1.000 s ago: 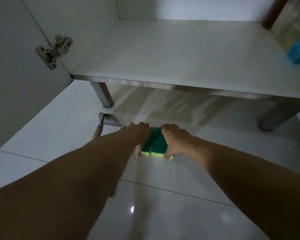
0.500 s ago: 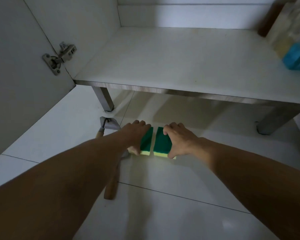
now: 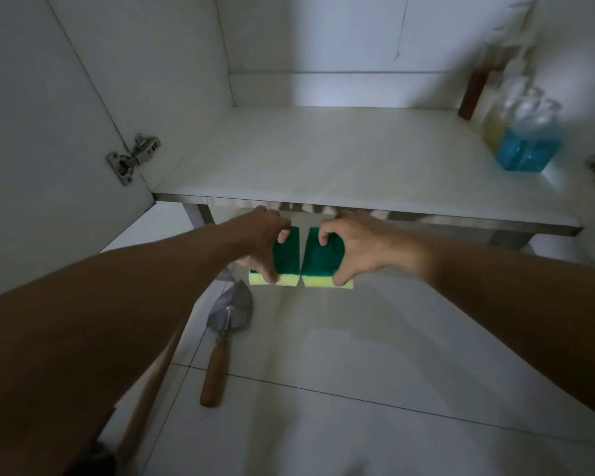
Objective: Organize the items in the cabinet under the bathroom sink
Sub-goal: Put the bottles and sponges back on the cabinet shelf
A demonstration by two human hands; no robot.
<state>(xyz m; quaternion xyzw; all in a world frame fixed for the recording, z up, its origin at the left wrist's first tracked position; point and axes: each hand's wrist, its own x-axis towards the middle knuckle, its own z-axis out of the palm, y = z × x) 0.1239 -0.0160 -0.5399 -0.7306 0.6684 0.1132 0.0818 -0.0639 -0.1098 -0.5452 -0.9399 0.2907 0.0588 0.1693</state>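
Note:
Two green and yellow sponges hang side by side just below the front edge of the white cabinet shelf (image 3: 323, 166). My left hand (image 3: 261, 238) grips the left sponge (image 3: 287, 257) with thumb on its yellow front and fingers over the back. My right hand (image 3: 354, 247) grips the right sponge (image 3: 323, 261) the same way. Both sponges are lifted off the tiled floor, green side up, with a narrow gap between them.
A metal trowel (image 3: 225, 324) with a wooden handle lies on the floor tiles under my left forearm. Bottles, one with blue liquid (image 3: 526, 146), stand at the shelf's right end. The open cabinet door with its hinge (image 3: 131, 158) is on the left.
Both hands have lifted the two sponges off the floor and raised them toward the shelf edge. The view has tilted up, showing more of the cabinet and the trowel.

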